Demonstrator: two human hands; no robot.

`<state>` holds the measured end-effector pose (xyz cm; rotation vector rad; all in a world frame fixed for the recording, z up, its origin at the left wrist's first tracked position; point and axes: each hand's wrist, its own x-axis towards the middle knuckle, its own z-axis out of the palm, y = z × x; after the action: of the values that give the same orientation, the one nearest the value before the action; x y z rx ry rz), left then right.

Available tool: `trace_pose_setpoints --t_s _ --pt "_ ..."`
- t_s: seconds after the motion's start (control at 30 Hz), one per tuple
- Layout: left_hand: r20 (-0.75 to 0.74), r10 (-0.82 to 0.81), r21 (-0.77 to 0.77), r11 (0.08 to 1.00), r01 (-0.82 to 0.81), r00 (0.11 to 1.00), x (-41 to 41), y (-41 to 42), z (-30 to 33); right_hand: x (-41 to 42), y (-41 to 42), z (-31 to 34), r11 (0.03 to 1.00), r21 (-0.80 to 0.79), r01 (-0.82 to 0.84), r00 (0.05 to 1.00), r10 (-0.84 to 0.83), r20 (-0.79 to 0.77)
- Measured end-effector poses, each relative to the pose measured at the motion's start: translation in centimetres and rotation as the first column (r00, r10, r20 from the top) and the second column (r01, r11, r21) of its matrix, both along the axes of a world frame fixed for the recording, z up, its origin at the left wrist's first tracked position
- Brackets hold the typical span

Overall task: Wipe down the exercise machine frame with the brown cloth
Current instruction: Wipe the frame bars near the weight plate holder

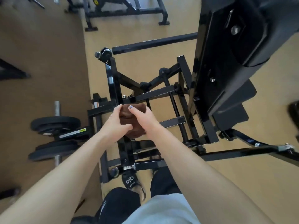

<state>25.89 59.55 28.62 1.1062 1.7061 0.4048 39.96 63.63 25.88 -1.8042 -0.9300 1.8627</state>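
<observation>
Both hands hold the brown cloth bunched between them, above the black frame: the left hand curls round its near side, the right hand grips the top with its thumb. Whether the cloth touches metal I cannot tell. No bar looks freshly wiped, so I judge most of the work remains. Crossbars, a padded seat and weight plates crowd close; the plates may hinder reaching the left rails.

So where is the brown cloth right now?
In the head view, the brown cloth is bunched up near the middle, held between the left hand and the right hand, just above the black exercise machine frame.
</observation>
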Motion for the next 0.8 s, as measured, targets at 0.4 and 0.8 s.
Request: trace_pose_setpoints --t_s 0.4,0.8 --pt "0.266 0.454 -0.136 0.891 -0.433 0.85 -0.6 -2.6 4.1 -0.5 -0.1 5.4 0.975 -0.055 -0.215 0.96 0.2 -0.195" --pt "0.16 0.555 -0.024 0.829 -0.558 0.817 -3.8 -3.1 6.1 -4.1 0.2 6.8 0.956 -0.078 -0.282 0.933 0.254 -0.256"
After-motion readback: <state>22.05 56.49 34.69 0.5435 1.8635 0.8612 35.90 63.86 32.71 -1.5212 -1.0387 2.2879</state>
